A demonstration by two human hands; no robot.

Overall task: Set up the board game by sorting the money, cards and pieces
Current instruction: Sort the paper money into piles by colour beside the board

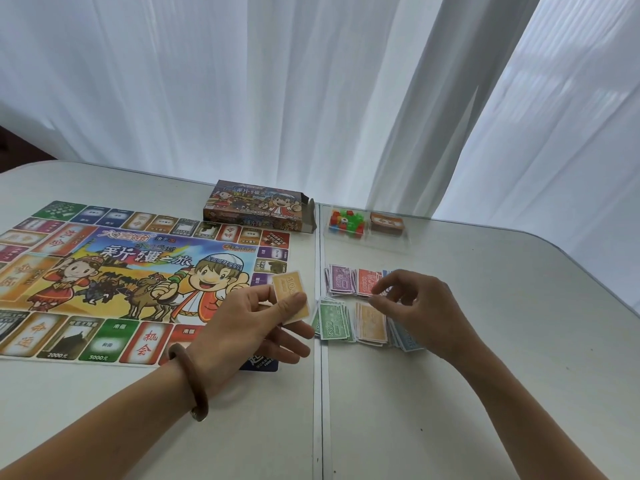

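My left hand (258,320) pinches a small stack of orange play-money notes (289,296) between thumb and fingers, just left of the table seam. My right hand (414,303) hovers over the sorted money piles with its fingers loosely curled; I cannot see anything in it. Under it lie piles of purple notes (341,279), red notes (367,281), green notes (331,321), orange notes (372,323) and blue notes (407,339). The colourful game board (114,278) lies flat to the left.
The game box (258,206) stands open behind the board. A clear tray (367,225) at the back holds small plastic pieces (346,221) and a brown card deck (387,224). A seam (318,393) splits the white table. White curtains hang behind.
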